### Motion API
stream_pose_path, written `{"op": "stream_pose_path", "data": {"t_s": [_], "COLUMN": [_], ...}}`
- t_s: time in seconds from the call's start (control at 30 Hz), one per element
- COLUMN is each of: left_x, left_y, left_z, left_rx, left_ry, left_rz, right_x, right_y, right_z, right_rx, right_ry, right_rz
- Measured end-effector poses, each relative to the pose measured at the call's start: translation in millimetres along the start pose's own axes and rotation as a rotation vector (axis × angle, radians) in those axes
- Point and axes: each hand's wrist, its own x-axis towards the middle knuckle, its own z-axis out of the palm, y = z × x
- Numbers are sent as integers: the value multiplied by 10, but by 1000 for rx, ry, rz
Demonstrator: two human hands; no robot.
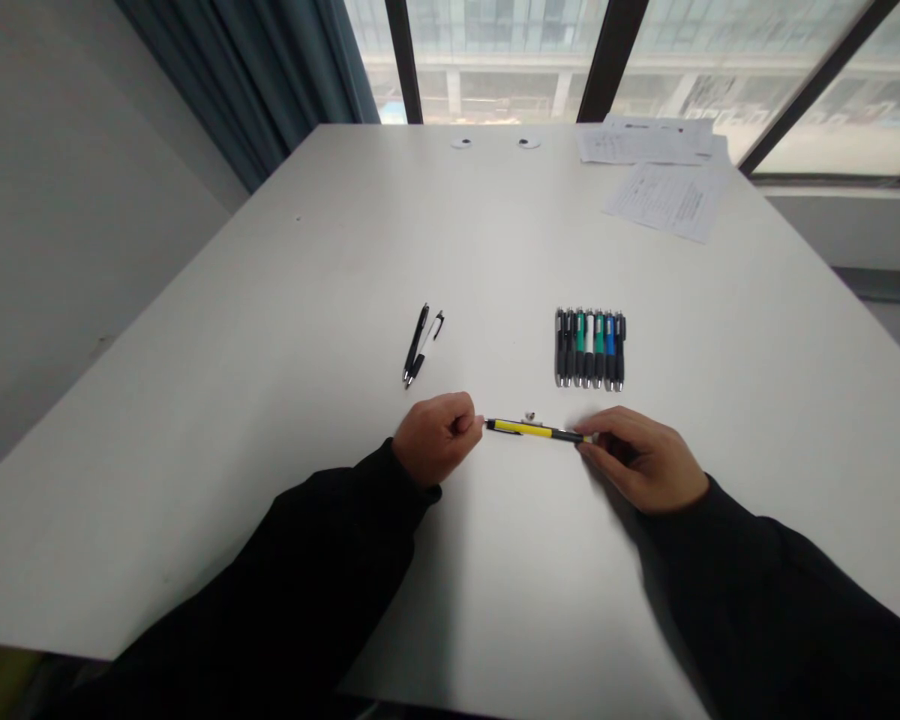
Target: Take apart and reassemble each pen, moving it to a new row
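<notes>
A yellow and black click pen (536, 430) lies nearly level between my two hands, its black grip end to the right. My right hand (645, 455) pinches that end between thumb and fingers. My left hand (436, 435) is closed in a fist, and its fingertips meet the pen's clicker end; what is inside the fist, if anything, is hidden. Just behind the pen, tiny silvery parts (530, 416) rest on the table, too small to name. Beyond my left hand lie a black pen (415, 341) and a white and black pen (426, 347), close together and slanted.
Several pens (590, 348) in black, green, white and blue stand side by side in a row beyond my right hand. Printed papers (664, 195) lie at the far right of the white table (307, 300). Two white ovals with dark spots (461, 144) sit near the far edge.
</notes>
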Motion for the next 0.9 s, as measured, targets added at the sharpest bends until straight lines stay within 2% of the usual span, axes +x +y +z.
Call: {"op": "stream_pose_path", "data": {"t_s": [0.1, 0.17, 0.33, 0.4, 0.53, 0.6, 0.63, 0.73, 0.83, 0.9], "left_x": [-7, -1, 59, 66, -4, -56, -78, -113, -112, -106], "left_y": [-26, -57, -57, 9, 200, 272, 294, 308, 286, 279], "left_z": [1, -1, 1, 28, 139, 195, 216, 251, 258, 256], "left_rx": [-52, -152, -720, -927, -1159, -1159, -1160, -1231, -1300, -1316], "left_ry": [46, 76, 99, -15, -588, -799, -867, -861, -800, -790], "left_rz": [-37, -109, -381, -470, -613, -602, -599, -652, -692, -701], "right_x": [-1, -4, -8, -3, 11, 14, 15, 26, 63, 98], "right_y": [6, 20, 29, -5, -103, -137, -146, -133, -90, -75], "right_z": [-10, -17, -36, -39, -19, 2, 13, 41, 74, 108], "right_rx": [17, 66, 305, 417, 557, 567, 560, 461, 167, -23], "right_ry": [-10, -22, -40, -48, -130, -169, -177, -122, 10, 47], "right_rz": [5, 23, 57, 49, -4, -37, -40, -33, -99, -155]}}
